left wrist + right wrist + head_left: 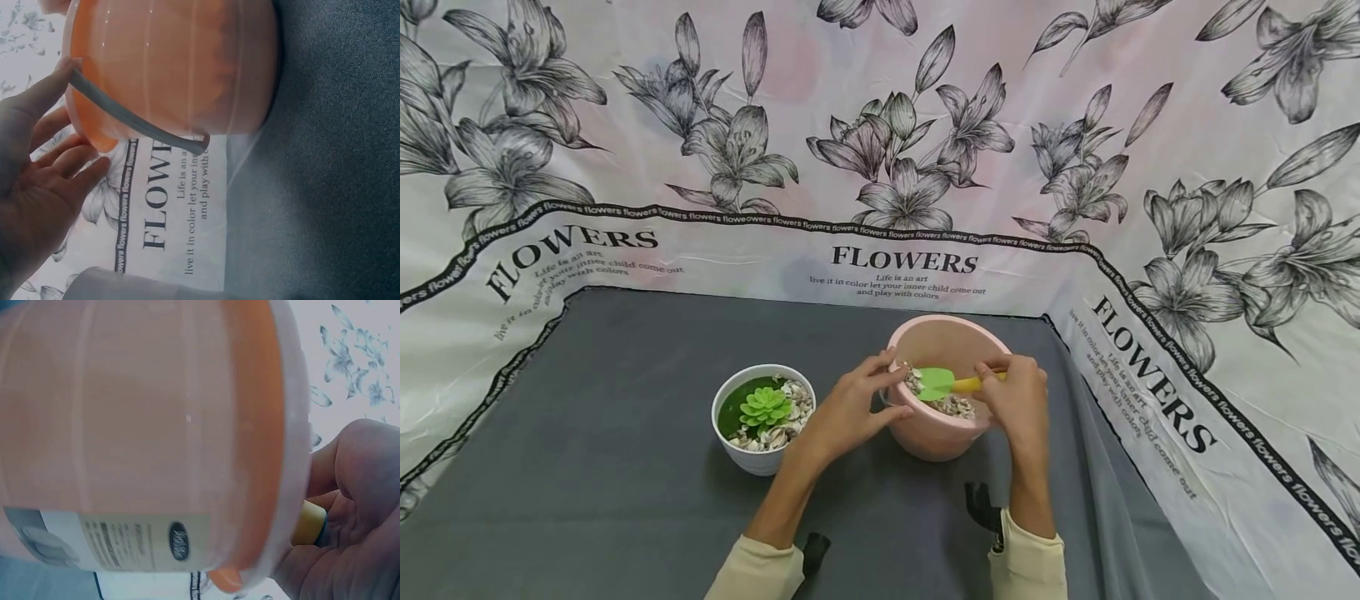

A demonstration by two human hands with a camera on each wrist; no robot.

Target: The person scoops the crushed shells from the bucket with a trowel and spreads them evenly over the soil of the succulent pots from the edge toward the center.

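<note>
My left hand (861, 404) pinches the left rim of a pink bucket (936, 442), its thumb near the grey bail handle (137, 122). In the right hand (1018, 400) is the yellow handle of a small toy shovel, pinched between thumb and fingers. The shovel's green blade (936, 383) lies inside the bucket mouth, pointing toward the left rim. Small pale pebbles (953, 406) lie in the bucket, and some sit by the blade tip. In the right wrist view, the bucket wall hides most of the shovel; only the end of its yellow handle (309, 524) shows.
Left of the bucket stands a white pot (756, 461) with a green artificial succulent (765, 407), a dark green surface and pale pebbles. Both stand on a grey cloth (625, 517). A flower-printed curtain (902, 275) rises behind and at both sides.
</note>
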